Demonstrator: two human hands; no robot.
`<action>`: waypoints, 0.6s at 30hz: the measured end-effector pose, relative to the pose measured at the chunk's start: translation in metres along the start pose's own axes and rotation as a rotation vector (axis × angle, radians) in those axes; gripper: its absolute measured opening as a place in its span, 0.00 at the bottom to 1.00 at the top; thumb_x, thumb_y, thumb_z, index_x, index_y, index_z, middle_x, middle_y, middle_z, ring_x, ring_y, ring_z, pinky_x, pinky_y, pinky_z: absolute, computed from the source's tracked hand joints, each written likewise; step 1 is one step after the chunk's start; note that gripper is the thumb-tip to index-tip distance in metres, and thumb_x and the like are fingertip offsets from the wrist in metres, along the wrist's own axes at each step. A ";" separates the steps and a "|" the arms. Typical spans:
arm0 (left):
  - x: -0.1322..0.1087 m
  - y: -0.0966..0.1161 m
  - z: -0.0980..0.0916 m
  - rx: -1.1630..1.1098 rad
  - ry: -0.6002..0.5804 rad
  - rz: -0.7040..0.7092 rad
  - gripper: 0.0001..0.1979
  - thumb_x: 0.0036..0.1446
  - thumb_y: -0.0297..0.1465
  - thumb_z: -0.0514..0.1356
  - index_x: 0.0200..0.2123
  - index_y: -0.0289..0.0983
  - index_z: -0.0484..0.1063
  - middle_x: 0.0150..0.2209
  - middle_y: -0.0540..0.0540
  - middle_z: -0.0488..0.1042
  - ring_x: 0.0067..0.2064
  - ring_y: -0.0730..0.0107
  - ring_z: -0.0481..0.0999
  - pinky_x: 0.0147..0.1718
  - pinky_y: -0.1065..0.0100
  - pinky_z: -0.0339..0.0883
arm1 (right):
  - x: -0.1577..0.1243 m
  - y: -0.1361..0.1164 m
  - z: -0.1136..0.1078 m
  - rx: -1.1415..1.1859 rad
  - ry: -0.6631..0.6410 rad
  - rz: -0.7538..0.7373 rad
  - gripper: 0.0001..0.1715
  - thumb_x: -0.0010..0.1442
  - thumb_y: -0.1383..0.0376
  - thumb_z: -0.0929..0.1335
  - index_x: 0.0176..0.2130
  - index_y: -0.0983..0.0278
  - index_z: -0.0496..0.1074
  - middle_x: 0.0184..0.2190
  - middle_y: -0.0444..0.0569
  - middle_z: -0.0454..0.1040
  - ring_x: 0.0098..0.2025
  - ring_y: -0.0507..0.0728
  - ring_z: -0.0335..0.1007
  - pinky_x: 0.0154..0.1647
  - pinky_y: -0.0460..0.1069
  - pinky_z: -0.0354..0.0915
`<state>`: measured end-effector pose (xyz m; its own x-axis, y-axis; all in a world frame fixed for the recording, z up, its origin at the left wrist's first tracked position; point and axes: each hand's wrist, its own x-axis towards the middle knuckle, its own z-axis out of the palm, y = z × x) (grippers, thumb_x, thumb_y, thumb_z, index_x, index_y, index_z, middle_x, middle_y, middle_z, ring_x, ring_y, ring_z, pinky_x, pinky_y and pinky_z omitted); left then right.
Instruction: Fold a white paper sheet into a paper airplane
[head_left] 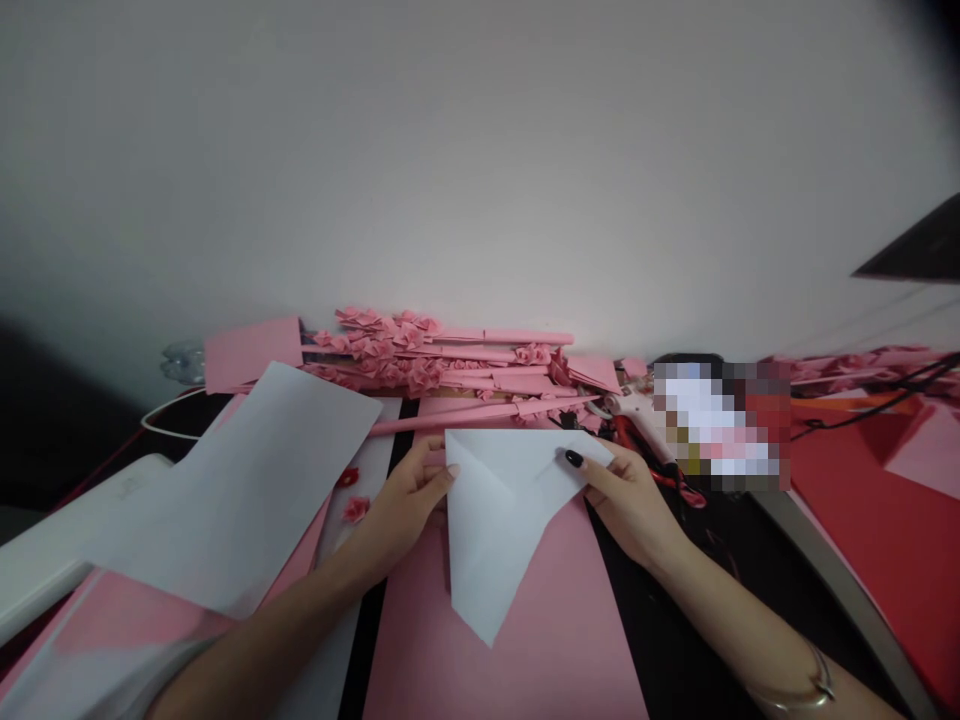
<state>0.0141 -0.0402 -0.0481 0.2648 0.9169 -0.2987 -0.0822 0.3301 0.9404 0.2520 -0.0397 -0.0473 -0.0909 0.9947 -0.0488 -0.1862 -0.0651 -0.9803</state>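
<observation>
A white paper sheet folded to a point is held up over a pink paper sheet. My left hand pinches its left corner between thumb and fingers. My right hand, with dark nail polish, grips its right edge. Both hands hold the fold just above the pink sheet. A larger white sheet lies to the left of my left hand, partly over other pink paper.
Pink paper flowers on pink paper sticks are piled along the white wall. A white glue gun with red cord lies at right, beside a pixelated patch. A red sheet lies far right; a white object lies far left.
</observation>
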 end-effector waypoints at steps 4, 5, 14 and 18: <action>0.001 -0.005 -0.003 0.154 -0.024 0.049 0.27 0.58 0.37 0.56 0.59 0.38 0.56 0.40 0.44 0.78 0.40 0.62 0.78 0.41 0.59 0.72 | -0.001 0.002 -0.002 -0.113 0.037 0.078 0.16 0.52 0.58 0.72 0.38 0.66 0.77 0.30 0.48 0.78 0.30 0.55 0.69 0.32 0.48 0.64; 0.001 -0.007 -0.005 0.230 -0.010 0.090 0.28 0.59 0.37 0.54 0.61 0.38 0.54 0.42 0.44 0.78 0.43 0.62 0.78 0.43 0.59 0.71 | -0.001 0.002 -0.002 -0.167 0.038 0.103 0.16 0.53 0.56 0.71 0.35 0.67 0.77 0.28 0.48 0.77 0.29 0.55 0.69 0.30 0.48 0.63; -0.001 -0.013 -0.011 1.239 -0.066 0.538 0.23 0.64 0.28 0.47 0.62 0.38 0.56 0.65 0.45 0.53 0.67 0.65 0.47 0.63 0.56 0.48 | 0.002 -0.001 -0.004 -0.571 -0.004 0.067 0.15 0.56 0.59 0.67 0.34 0.68 0.78 0.27 0.45 0.77 0.27 0.55 0.70 0.27 0.47 0.63; -0.005 -0.018 -0.010 1.433 -0.273 0.572 0.24 0.63 0.24 0.45 0.62 0.36 0.56 0.65 0.44 0.53 0.67 0.61 0.47 0.62 0.56 0.50 | 0.003 -0.002 -0.004 -0.637 -0.012 -0.001 0.16 0.56 0.62 0.66 0.41 0.66 0.79 0.32 0.47 0.79 0.34 0.60 0.75 0.32 0.50 0.68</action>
<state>0.0049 -0.0486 -0.0653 0.6915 0.7219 0.0264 0.6764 -0.6600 0.3268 0.2561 -0.0365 -0.0462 -0.1026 0.9935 -0.0496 0.4315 -0.0004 -0.9021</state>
